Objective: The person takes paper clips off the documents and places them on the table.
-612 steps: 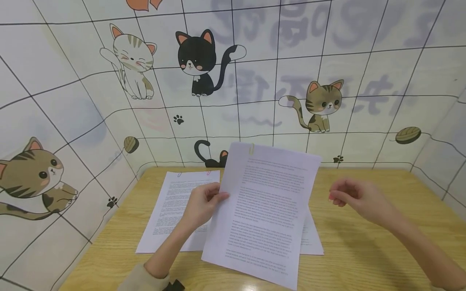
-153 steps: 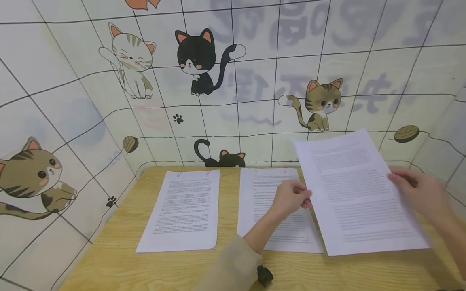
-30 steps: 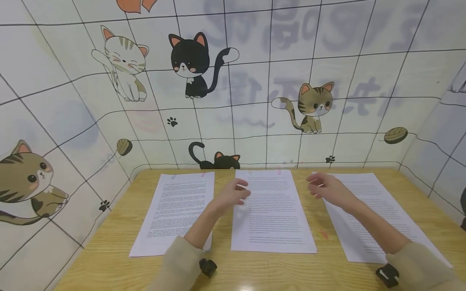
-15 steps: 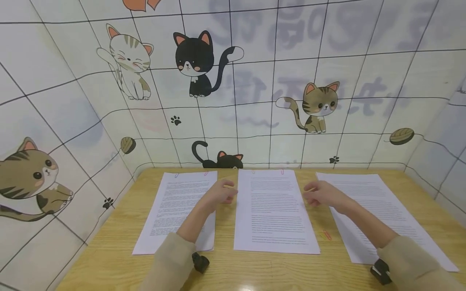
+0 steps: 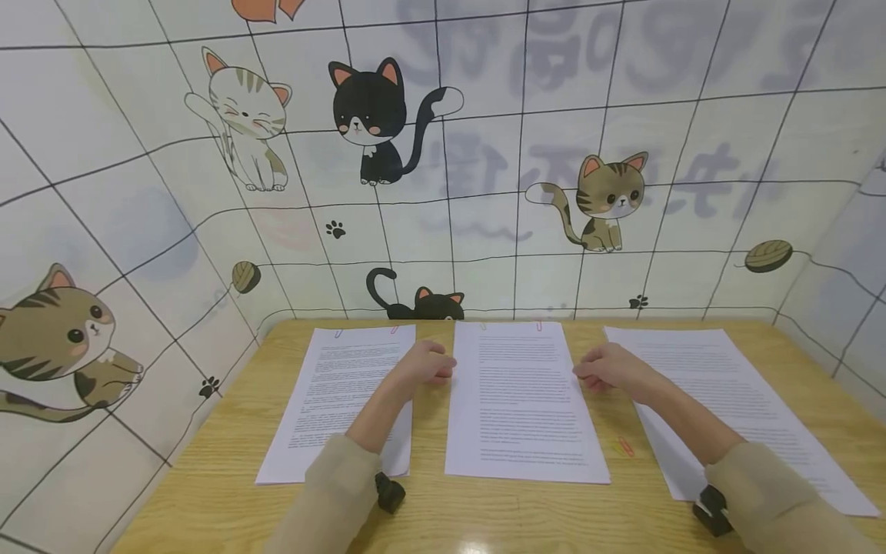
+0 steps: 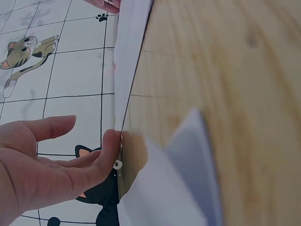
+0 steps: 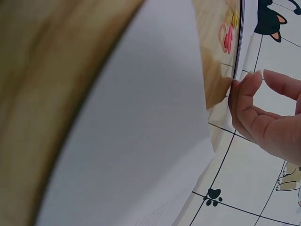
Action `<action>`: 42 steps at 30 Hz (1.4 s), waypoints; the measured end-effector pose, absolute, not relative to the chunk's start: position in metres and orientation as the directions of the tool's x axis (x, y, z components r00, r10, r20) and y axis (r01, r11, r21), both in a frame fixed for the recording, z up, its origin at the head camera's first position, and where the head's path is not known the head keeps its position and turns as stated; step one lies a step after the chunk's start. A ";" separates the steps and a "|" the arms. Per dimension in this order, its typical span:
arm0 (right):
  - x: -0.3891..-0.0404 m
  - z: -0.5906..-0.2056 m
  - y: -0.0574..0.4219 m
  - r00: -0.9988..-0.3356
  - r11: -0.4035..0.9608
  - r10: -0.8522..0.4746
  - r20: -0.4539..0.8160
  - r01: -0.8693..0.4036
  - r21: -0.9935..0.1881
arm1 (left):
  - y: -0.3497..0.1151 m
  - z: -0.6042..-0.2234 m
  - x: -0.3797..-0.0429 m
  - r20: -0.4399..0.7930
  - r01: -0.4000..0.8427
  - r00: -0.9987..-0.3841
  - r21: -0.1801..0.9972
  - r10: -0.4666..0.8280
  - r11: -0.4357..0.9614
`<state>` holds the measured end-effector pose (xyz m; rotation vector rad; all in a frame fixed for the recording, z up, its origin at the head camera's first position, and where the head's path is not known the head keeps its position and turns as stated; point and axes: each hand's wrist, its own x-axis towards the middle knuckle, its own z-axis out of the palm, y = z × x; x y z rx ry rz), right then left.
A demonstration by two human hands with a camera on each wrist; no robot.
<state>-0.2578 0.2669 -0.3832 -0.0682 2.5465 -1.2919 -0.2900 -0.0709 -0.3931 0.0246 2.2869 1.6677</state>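
A middle stack of printed sheets [image 5: 519, 408] lies flat, with a yellow paper clip [image 5: 483, 326] and a pink paper clip [image 5: 539, 326] on its top edge. My left hand [image 5: 428, 365] is at that stack's left edge; in the left wrist view its fingertips touch the edge and the thumb stands apart. On the other side my right hand [image 5: 616, 371] has its fingertips at the right edge, thumb raised clear in the right wrist view. Neither hand grips anything. Loose pink [image 5: 626, 446] and yellow [image 5: 617, 446] paper clips lie right of the stack.
Another clipped stack [image 5: 346, 400] lies on the left, under my left forearm. Unclipped sheets [image 5: 734, 408] lie at the right, partly hidden by my right arm. The wooden table [image 5: 512, 515] meets a cat-patterned wall covering [image 5: 484, 269] at the back.
Earlier, both hands held the right-hand sheets up; these now lie on the table. Over the last second my hands have come in to the middle stack's two side edges.
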 end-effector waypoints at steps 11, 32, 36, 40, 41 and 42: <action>-0.264 -0.388 0.268 -0.941 0.542 -0.191 -0.280 0.137 -0.829 | -0.067 -0.397 -0.297 -0.294 -0.241 -0.940 0.930 0.170 0.278; -0.265 -0.385 0.271 -0.929 0.491 -0.216 -0.301 0.164 -0.856 | -0.066 -0.395 -0.295 -0.269 -0.166 -0.939 0.901 0.216 0.401; -0.263 -0.385 0.271 -0.928 0.489 -0.235 -0.289 0.144 -0.860 | -0.065 -0.393 -0.294 -0.273 -0.166 -0.940 0.891 0.207 0.422; -0.259 -0.382 0.272 -0.930 0.474 -0.252 -0.267 0.122 -0.872 | -0.064 -0.394 -0.294 -0.265 -0.160 -0.945 0.886 0.192 0.435; -0.258 -0.381 0.272 -0.932 0.471 -0.254 -0.258 0.114 -0.875 | -0.064 -0.394 -0.293 -0.258 -0.153 -0.947 0.887 0.192 0.436; -0.257 -0.379 0.271 -0.935 0.466 -0.255 -0.249 0.106 -0.878 | -0.064 -0.394 -0.293 -0.253 -0.150 -0.949 0.887 0.190 0.436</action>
